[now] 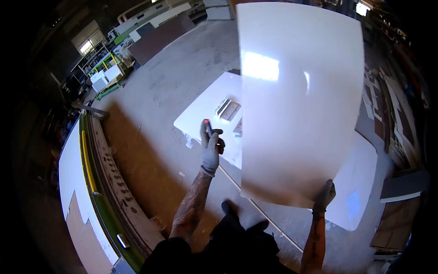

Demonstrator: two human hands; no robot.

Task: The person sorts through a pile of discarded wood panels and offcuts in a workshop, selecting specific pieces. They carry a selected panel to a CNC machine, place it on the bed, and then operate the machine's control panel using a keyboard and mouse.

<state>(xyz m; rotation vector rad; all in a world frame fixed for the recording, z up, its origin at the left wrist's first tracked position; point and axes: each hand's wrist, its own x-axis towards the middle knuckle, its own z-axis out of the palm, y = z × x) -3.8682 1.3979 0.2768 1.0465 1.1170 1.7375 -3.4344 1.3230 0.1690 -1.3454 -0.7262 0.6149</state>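
Note:
My left hand (211,148), in a grey glove, is closed around a small dark tool (208,126) with a red end; its exact kind is too small to make out. In my right hand (324,196), gloved in a darker grey, is the lower right corner of a large glossy white sheet (296,118). The sheet stands up in front of me, slightly bowed, and reflects a bright window. Behind it lies a white-topped table (200,114), partly hidden by the sheet. A metal-edged block (227,108) rests on that table, just beyond my left hand.
On the left runs a long machine bed (109,228) with a green edge and a yellow strip (87,160). Leaning panels and offcuts (394,114) line the right side. Farther back are a dark brown board (162,39) and a green-framed cart (107,77) with white boxes.

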